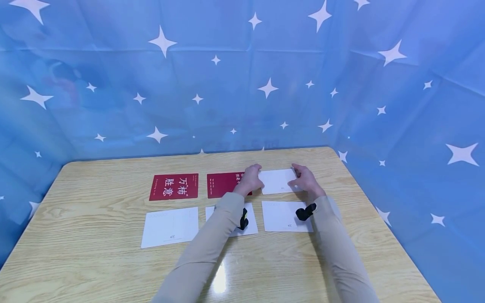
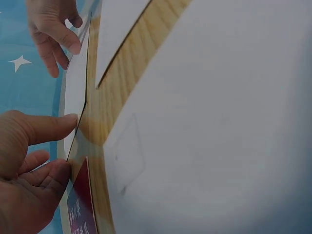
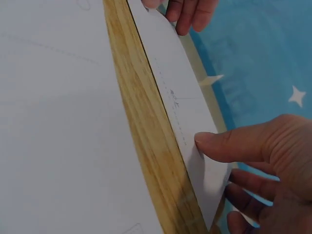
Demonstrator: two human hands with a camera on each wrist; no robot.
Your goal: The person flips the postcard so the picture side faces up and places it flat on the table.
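A white postcard (image 1: 277, 182) with faint printed lines lies at the back right of the table, between both hands. My left hand (image 1: 251, 180) pinches its left edge; in the left wrist view the thumb (image 2: 53, 127) is on the white face and the fingertips are at the edge. My right hand (image 1: 304, 181) pinches the right end, its thumb (image 3: 219, 145) on top and fingers at the outer edge. Left of it is a red postcard (image 1: 223, 185) with white characters, partly covered by my left hand. Another red postcard (image 1: 174, 187) lies farther left.
A front row holds three white postcards: the left one (image 1: 170, 227), the middle one (image 1: 250, 225) largely hidden under my left forearm, and the right one (image 1: 282, 216) beneath my right wrist. A blue star-patterned curtain (image 1: 235, 105) hangs behind the wooden table (image 1: 94, 219).
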